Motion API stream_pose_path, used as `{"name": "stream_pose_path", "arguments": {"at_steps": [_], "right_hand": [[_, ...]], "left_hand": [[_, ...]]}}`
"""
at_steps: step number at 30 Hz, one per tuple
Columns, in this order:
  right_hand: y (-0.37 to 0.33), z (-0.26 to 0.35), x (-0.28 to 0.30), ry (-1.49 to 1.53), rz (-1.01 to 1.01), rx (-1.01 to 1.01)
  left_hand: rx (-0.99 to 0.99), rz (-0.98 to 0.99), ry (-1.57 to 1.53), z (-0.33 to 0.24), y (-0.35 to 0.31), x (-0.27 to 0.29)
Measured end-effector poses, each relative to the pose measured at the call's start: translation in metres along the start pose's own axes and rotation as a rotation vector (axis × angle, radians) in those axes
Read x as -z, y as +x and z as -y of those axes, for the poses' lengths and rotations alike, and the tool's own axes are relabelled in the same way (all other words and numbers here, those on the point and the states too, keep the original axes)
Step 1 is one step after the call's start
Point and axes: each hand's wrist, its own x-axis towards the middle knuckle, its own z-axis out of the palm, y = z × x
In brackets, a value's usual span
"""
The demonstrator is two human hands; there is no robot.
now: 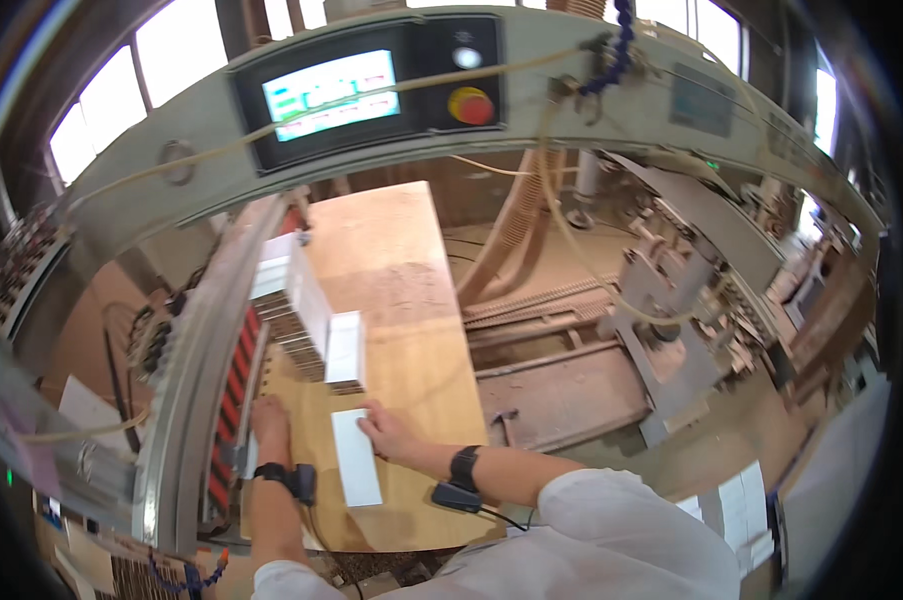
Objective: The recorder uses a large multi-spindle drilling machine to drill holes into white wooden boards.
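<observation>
Overhead, a grey machine gantry (pixel 571 110) arches across the whole view and carries a black control panel (pixel 371 85) with a lit screen (pixel 331 93), a round white button (pixel 466 57) and a red stop button (pixel 472 105). Beneath it lies a long wooden board (pixel 401 300), the worktable, which runs away from the person and bears every loose piece in view. Along the board's left edge stands a curved metal guide rail (pixel 196 370) with a red strip (pixel 233 400) on its inner side. To the right of the board sits the machine bed (pixel 591 390), dusty and brown, with grey brackets above it.

On the board, against the rail, rests a tall stack of white-faced panels (pixel 296 305); a lower, shorter stack (pixel 345 350) stands touching its near end. No bin or tray is visible: the stacks rest directly on the wood.

Nearer the person, a single white panel (pixel 355 458) lies flat on the board, just in front of the shorter stack. The right hand (pixel 389 430) rests on this panel's upper right edge, fingers spread and flat, pressing rather than gripping. The left hand (pixel 269 420) lies palm down at the board's left edge beside the rail, fingers extended, closed on nothing. Both wrists wear black bands; a cable trails from the right one.
</observation>
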Motion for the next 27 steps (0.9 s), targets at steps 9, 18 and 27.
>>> {"name": "stream_pose_path", "arguments": {"at_steps": [9,18,27], "right_hand": [[0.003,0.013,0.0,0.371,-0.087,-0.111],[0.068,0.049,-0.093,0.167,0.108,-0.065],[0.198,-0.019,-0.151,-0.041,0.088,0.022]], "left_hand": [[-0.537,-0.396,-0.2,-0.018,-0.05,0.041],[-0.357,-0.07,-0.322,0.016,-0.199,0.05],[0.162,-0.426,-0.414,0.075,-0.388,0.063]]}}
